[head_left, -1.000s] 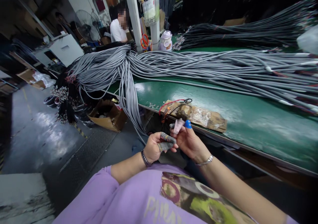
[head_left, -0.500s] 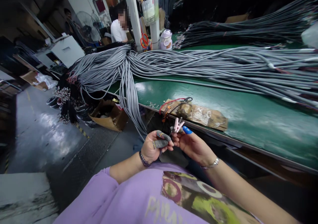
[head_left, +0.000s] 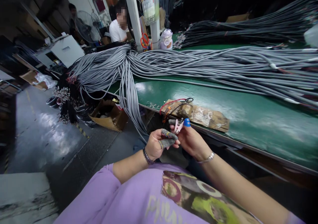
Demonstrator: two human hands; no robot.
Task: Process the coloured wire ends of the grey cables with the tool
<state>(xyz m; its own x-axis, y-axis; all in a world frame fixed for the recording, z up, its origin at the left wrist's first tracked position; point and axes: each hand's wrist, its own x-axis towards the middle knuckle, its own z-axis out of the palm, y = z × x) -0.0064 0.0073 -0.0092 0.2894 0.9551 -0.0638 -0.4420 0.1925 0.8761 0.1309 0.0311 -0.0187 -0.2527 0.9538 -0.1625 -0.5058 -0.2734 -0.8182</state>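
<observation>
My left hand (head_left: 160,145), with grey finger covers on the thumb and a finger, is closed in a pinch. Whatever lies between its fingertips is too small to make out. Just to the right, and nearly touching it, my right hand (head_left: 192,141) wears a blue cover on the thumb. It holds a small pale pink clip (head_left: 178,127), like a clothes peg, upright between thumb and fingers. Beyond the hands, on the table edge, lies a worn wooden board (head_left: 202,114) with a red wire and a black wire (head_left: 190,99) on it.
Grey cables (head_left: 198,63) stretch along the green table (head_left: 248,118), and some hang over its near edge at left. An open cardboard box (head_left: 109,119) stands on the floor below. Darker cables (head_left: 238,32) lie at the back. A person (head_left: 116,30) sits beyond the post.
Both hands have shifted slightly to the right, still close together. The blue-covered right thumb has turned more upright beside the clip.
</observation>
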